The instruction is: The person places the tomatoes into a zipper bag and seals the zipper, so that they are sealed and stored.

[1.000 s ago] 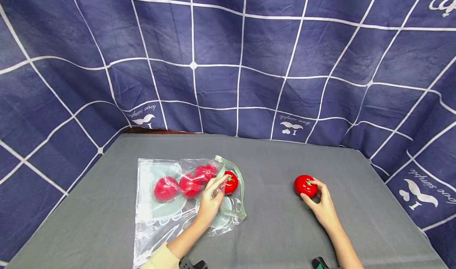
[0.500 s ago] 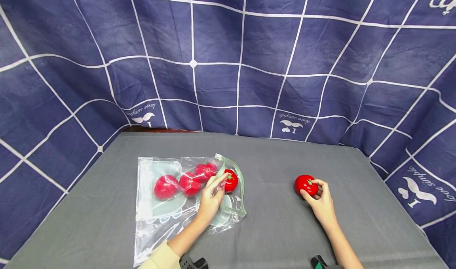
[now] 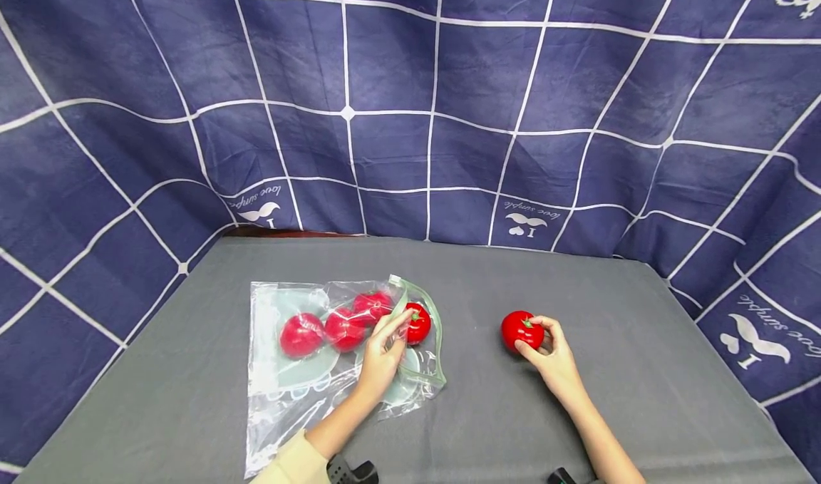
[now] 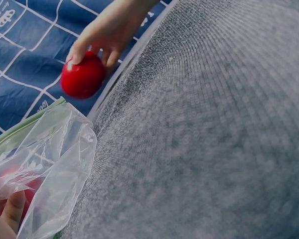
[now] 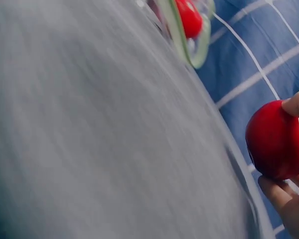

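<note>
A clear zip bag (image 3: 269, 370) with a green zip edge lies on the left of the table. Three red tomatoes (image 3: 301, 336) are deep inside it, and another tomato (image 3: 420, 328) sits just within the mouth. My left hand (image 3: 377, 370) pinches the plastic at the opening, beside that nearest tomato; the film partly veils its fingertips in the left wrist view. To the right, my right hand (image 3: 559, 370) grips a separate glossy red tomato (image 3: 515, 329) between thumb and fingers, stem upward. The right wrist view shows this gripped tomato (image 5: 274, 142) close up, apart from the bag.
A grey cloth covers the table (image 3: 462, 427). Behind and at both sides hangs a blue curtain (image 3: 398, 149) with white grid lines. Bare cloth lies between the bag's mouth and the right hand.
My right hand has carried its tomato to the left, toward the bag. The left hand and the bag have hardly moved.
</note>
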`<state>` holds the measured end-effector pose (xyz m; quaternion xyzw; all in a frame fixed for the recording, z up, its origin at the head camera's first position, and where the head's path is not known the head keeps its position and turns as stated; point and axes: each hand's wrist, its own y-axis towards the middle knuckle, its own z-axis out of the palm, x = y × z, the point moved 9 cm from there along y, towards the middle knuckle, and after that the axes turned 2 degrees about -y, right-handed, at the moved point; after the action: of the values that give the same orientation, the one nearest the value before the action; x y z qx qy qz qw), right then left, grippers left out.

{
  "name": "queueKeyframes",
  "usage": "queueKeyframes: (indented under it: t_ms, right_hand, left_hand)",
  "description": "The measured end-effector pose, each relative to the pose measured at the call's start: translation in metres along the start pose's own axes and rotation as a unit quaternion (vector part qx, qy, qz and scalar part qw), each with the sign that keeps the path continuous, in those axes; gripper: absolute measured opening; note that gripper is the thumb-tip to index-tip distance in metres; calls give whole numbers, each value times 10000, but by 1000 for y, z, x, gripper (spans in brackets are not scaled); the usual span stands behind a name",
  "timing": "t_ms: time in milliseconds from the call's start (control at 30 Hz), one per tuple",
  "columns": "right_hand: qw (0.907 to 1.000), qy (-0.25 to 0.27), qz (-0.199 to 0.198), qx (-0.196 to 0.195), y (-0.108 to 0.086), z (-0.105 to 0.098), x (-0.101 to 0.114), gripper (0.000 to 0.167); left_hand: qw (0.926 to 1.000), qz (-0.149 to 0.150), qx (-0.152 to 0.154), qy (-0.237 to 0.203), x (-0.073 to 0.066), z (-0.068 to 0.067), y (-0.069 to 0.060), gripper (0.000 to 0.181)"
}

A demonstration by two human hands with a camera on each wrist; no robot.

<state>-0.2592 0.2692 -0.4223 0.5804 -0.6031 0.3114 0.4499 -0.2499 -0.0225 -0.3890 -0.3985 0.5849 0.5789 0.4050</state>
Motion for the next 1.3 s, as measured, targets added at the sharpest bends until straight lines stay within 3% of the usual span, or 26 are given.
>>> queueKeyframes:
  t_ms: [133, 300, 500, 667, 933, 1300]
  right_hand:
    - [9990, 102, -204, 396, -4, 23, 13, 44]
    - [9959, 242, -448, 751, -7, 51, 28, 43]
    - [9935, 230, -743, 835, -6, 81, 47, 43]
    - [9931, 348, -633, 920, 0, 99, 51, 43]
    - [9934, 392, -544, 932, 11, 109, 47, 43]
    - [9952, 351, -828, 388, 31, 111, 46, 43]
  left_hand:
    - [10000, -1, -46, 50, 0, 0, 0, 46]
    - [9997, -235, -15, 55, 3, -1, 1, 46]
    - [9996, -209, -56, 154, 3, -3, 3, 46]
    - [9994, -98, -212, 274, -2, -4, 2, 45]
    - [9993, -156, -191, 293, -5, -3, 1, 46]
    - [9987, -138, -312, 368, -6, -4, 0, 49]
